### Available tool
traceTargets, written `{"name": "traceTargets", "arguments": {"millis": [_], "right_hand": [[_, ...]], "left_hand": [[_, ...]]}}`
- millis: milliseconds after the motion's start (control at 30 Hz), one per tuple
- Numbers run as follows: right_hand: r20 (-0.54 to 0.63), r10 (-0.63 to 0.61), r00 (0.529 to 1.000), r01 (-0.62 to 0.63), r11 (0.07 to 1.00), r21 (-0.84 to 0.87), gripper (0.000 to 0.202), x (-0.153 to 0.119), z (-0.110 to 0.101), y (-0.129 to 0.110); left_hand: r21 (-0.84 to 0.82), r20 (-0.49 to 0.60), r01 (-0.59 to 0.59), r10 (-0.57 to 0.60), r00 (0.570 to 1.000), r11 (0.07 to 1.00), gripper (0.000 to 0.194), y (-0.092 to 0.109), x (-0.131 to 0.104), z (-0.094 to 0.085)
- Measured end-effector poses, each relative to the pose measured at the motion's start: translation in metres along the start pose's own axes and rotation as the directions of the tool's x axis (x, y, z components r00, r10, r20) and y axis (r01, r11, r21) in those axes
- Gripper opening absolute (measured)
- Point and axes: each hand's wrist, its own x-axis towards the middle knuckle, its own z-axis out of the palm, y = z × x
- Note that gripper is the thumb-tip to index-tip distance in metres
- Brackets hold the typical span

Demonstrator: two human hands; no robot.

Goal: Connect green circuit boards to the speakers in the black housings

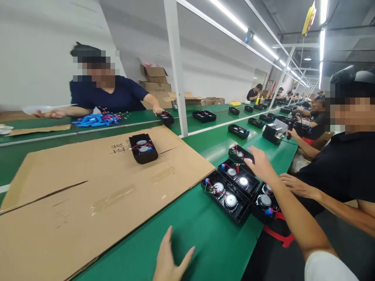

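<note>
My left hand (172, 259) is held low over the green belt, thumb and fingers apart, with nothing in it. My right hand (262, 166) reaches out above a cluster of black speaker housings, its fingers stretched; whether it touches one I cannot tell. Nearest to it is a housing (238, 153) with wires and a round driver inside. In front of that lie a second housing (228, 169) and a larger-looking front one (218, 201), each with two silver drivers. Another housing (263, 205) sits at the belt's edge, partly hidden by my right forearm.
A flat cardboard sheet (117, 195) covers the left, bearing one speaker housing (143, 149). Across the belt a person (108, 93) touches another housing beside blue wired parts (98, 119). At right sits a co-worker (345, 168). A white post (177, 70) rises mid-belt.
</note>
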Motion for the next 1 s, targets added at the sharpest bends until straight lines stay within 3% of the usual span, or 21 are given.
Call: {"name": "traceTargets", "arguments": {"millis": [33, 100, 167, 200, 300, 367, 467, 567, 633, 700, 800, 900, 933, 1000], "right_hand": [[-0.054, -0.041, 0.998, 0.043, 0.998, 0.042, 0.039, -0.032, 0.001, -0.006], [-0.268, -0.162, 0.95, 0.241, 0.925, 0.295, 0.028, -0.099, 0.021, -0.018], [-0.353, -0.05, 0.934, 0.207, 0.882, 0.422, 0.015, -0.157, 0.057, -0.029], [-0.328, 0.013, 0.944, 0.133, 0.899, 0.417, 0.013, -0.178, 0.077, -0.033], [-0.281, 0.037, 0.959, 0.07, 0.931, 0.359, 0.016, -0.214, 0.125, -0.045], [-0.252, 0.006, 0.968, 0.074, 0.948, 0.309, 0.016, -0.218, 0.139, -0.052], [-0.219, -0.045, 0.975, 0.098, 0.967, 0.237, 0.018, -0.212, 0.143, -0.06], [-0.219, -0.105, 0.97, 0.148, 0.971, 0.188, 0.022, -0.207, 0.149, -0.063], [-0.232, -0.151, 0.961, 0.193, 0.966, 0.171, 0.023, -0.208, 0.16, -0.061], [-0.251, -0.198, 0.948, 0.246, 0.952, 0.18, 0.024, -0.208, 0.172, -0.056], [-0.254, -0.194, 0.948, 0.268, 0.916, 0.298, 0.024, -0.19, 0.172, -0.035], [-0.255, -0.152, 0.955, 0.243, 0.893, 0.38, 0.02, -0.125, 0.134, 0.006], [-0.268, -0.133, 0.954, 0.236, 0.885, 0.402, 0.031, -0.093, 0.113, 0.025], [-0.301, -0.056, 0.952, 0.199, 0.861, 0.468, 0.028, -0.022, 0.07, 0.067]], "left_hand": [[0.002, 0.058, -0.066, 0.066, 0.996, 0.998, 0.082, 0.011, 0.006, 0.015], [0.024, 0.123, -0.16, 0.156, 0.98, 0.987, 0.083, 0.032, 0.016, 0.043], [0.032, 0.177, -0.217, 0.208, 0.962, 0.976, 0.081, 0.048, 0.023, 0.06], [0.023, 0.203, -0.233, 0.224, 0.953, 0.972, 0.078, 0.053, 0.025, 0.065], [-0.047, 0.29, -0.252, 0.255, 0.922, 0.967, 0.063, 0.057, 0.024, 0.06], [-0.104, 0.358, -0.245, 0.266, 0.895, 0.964, 0.051, 0.055, 0.019, 0.046], [-0.201, 0.418, -0.189, 0.259, 0.871, 0.961, 0.039, 0.051, 0.011, 0.023], [-0.293, 0.355, -0.061, 0.168, 0.92, 0.954, 0.027, 0.046, 0.024, 0.004], [-0.366, 0.22, 0.048, 0.036, 0.975, 0.929, 0.024, 0.04, 0.055, -0.01], [-0.468, 0.047, 0.146, -0.14, 0.989, 0.871, 0.026, 0.032, 0.1, -0.031], [-0.655, -0.131, 0.228, -0.406, 0.904, 0.721, 0.032, 0.022, 0.177, -0.071], [-0.793, -0.125, 0.275, -0.587, 0.8, 0.543, 0.034, 0.016, 0.239, -0.101], [-0.826, -0.096, 0.286, -0.62, 0.778, 0.486, 0.035, 0.015, 0.255, -0.105], [-0.875, -0.015, 0.304, -0.648, 0.762, 0.378, 0.035, 0.013, 0.284, -0.107]]}}
